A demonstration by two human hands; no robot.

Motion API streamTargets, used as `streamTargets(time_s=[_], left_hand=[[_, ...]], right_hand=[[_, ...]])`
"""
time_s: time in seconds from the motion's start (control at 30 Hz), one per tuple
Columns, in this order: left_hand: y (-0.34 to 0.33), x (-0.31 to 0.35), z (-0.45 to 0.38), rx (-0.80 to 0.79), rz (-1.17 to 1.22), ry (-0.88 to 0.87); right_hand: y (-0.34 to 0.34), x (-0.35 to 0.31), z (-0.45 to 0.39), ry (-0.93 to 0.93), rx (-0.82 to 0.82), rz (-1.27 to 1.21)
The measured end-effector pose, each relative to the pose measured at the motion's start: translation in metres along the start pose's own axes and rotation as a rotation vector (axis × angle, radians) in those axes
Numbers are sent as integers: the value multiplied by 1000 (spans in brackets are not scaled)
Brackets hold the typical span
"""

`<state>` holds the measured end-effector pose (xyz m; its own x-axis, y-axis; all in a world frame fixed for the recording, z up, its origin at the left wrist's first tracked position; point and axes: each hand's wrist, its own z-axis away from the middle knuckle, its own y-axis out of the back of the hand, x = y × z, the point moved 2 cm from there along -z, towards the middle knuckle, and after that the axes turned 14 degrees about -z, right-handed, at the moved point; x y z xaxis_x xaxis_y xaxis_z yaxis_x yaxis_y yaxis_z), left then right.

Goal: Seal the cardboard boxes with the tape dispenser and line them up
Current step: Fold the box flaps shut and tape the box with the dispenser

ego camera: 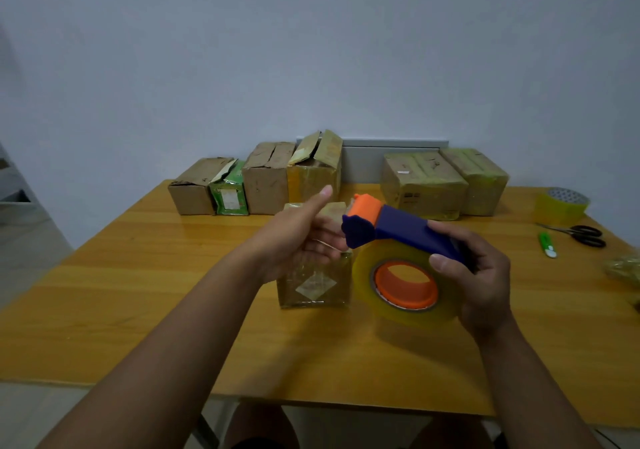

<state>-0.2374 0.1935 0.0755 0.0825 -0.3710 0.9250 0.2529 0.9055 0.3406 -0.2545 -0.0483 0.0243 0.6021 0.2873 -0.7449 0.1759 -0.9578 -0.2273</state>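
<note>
My right hand (481, 275) grips the blue handle of the tape dispenser (401, 230), which has an orange head and a big roll of clear yellowish tape (405, 286). I hold it in the air just right of a small tape-wrapped cardboard box (313, 286) at the table's middle. In front of that box is my left hand (301, 237), thumb raised, its fingers reaching to the dispenser's blue front. No pinch on the tape end is visible. Several unsealed boxes (266, 178) line the back left, and two taped boxes (422, 185) stand at the back right.
A spare tape roll (561, 206), black scissors (585, 235) and a green utility knife (547, 244) lie at the right of the wooden table (138, 275). Crumpled tape (623, 268) sits at the far right edge. A wall rises behind the boxes.
</note>
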Motion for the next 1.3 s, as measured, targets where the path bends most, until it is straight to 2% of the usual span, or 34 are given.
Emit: streamTargets(time_s=[0.1, 0.23, 0.57, 0.8, 0.97, 1.1, 1.17, 1.3], left_hand=[[-2, 2, 5, -66, 104, -6], [-3, 4, 14, -66, 177, 34], [13, 10, 19, 75, -79, 112], [13, 5, 18, -11, -54, 129], [14, 7, 13, 47, -115, 88], [15, 14, 9, 35, -189, 70], [23, 17, 7, 62, -213, 63], [63, 11, 8, 215, -182, 69]], right_hand=[[-3, -2, 3, -3, -8, -10], [-5, -2, 6, -11, -26, -29], [-12, 4, 8, -26, -128, 50], [-7, 5, 6, -34, -160, 55], [-2, 5, 2, -54, -178, 88], [1, 1, -4, -69, -199, 106], [4, -2, -7, -71, -221, 112], [27, -6, -14, -113, -229, 146]])
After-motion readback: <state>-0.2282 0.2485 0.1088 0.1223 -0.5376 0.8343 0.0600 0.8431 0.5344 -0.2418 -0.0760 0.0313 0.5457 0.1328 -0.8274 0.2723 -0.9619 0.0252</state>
